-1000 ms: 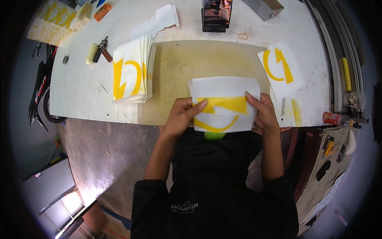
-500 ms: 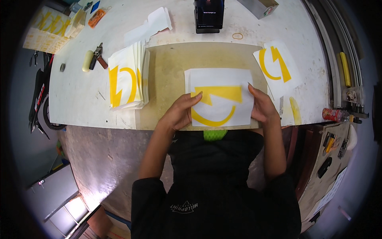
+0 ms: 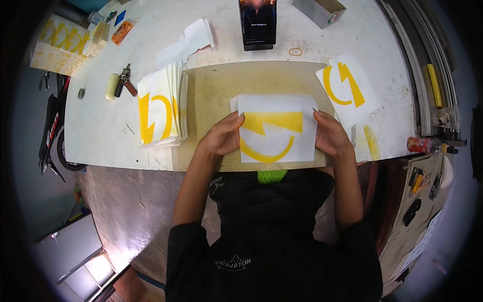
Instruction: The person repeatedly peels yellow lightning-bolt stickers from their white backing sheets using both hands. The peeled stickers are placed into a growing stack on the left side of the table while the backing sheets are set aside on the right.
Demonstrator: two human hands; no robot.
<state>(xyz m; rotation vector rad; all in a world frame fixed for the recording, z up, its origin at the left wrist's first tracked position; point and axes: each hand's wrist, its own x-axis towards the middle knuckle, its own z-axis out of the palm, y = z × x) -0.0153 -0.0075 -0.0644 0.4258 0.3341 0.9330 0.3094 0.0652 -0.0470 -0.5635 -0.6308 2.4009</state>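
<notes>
A white sheet with a yellow curved-arrow decal lies flat on the brown board at the table's near edge. My left hand rests on its left edge, fingertips on the paper. On the sheet's right edge, my right hand presses down the same way. A stack of like sheets sits to the left of the board. To the right, one more decal sheet lies on the white table.
A phone on a stand stands at the back, with a small box and a rubber band near it. A roller and hand tool lie far left. Yellow-printed sheets sit back left. A red can is at the right.
The sheet has slid away from me onto the board and now lies flat, with both hands moved from gripping its lower corners to pressing its side edges.
</notes>
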